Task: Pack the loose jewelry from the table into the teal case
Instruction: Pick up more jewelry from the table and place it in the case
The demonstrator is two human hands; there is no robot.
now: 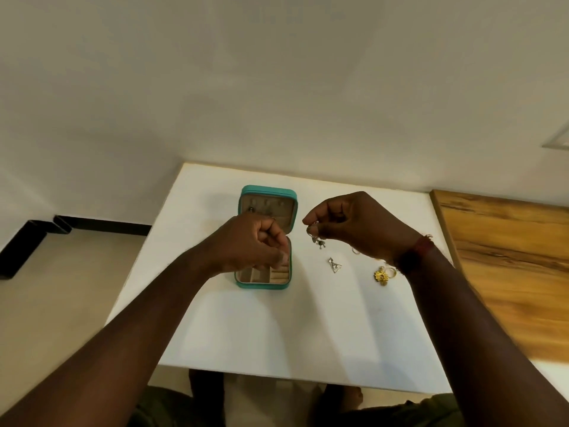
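The teal case (267, 191) stands open on the white table (277, 328), lid upright, beige compartments below. My left hand (255, 243) hovers over the case's tray with fingers curled; whether they pinch anything is hidden. My right hand (357, 223) is raised to the right of the case and pinches a small silver dangling earring (317, 237) above the table. A silver triangular earring (334, 265) lies on the table below it. A gold flower piece (381, 277) with gold rings (391, 271) lies near my right wrist.
A wooden surface (511, 266) adjoins the table on the right. A plain wall rises behind the table. Black skirting (101, 224) runs along the floor at the left. My knees show under the table's near edge.
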